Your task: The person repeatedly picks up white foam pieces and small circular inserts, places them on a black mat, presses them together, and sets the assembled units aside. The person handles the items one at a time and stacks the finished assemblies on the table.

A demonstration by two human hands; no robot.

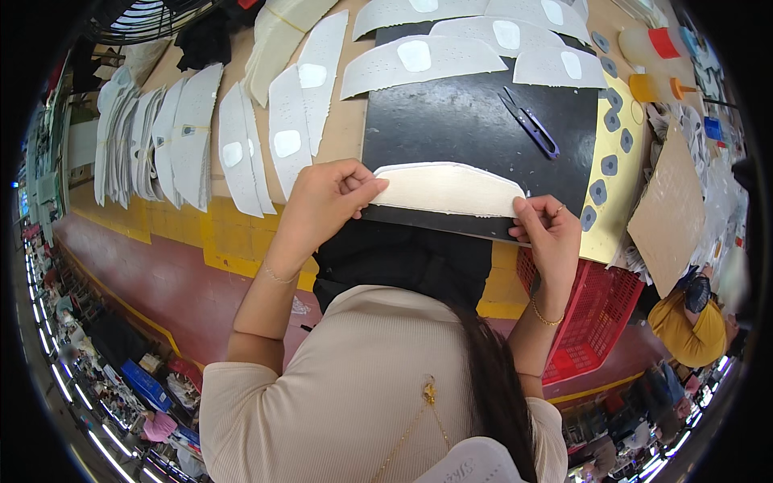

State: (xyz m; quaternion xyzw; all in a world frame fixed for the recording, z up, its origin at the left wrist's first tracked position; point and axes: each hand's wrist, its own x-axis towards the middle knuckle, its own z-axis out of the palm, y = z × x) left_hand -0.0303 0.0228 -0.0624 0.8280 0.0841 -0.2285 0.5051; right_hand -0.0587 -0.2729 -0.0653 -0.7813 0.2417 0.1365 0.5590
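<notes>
A long cream fabric panel (447, 191) with a curved upper edge is held level over the near edge of a black work mat (467, 121). My left hand (334, 193) pinches its left end between thumb and fingers. At the other end, my right hand (549, 229) grips the right corner the same way. Purple thread snips (531, 125) lie on the mat beyond the panel. Along the mat's far side, several pale perforated panels with white patches (415, 56) overlap one another.
Similar panels (236, 153) lie to the left, beside stacked bundles (121, 141). On the right, a yellow sheet (608, 173) carries several grey pieces (597, 191). Bottles (648, 46) stand at the far right. A red plastic basket (592, 322) sits below the table. Another person (688, 330) is at the right.
</notes>
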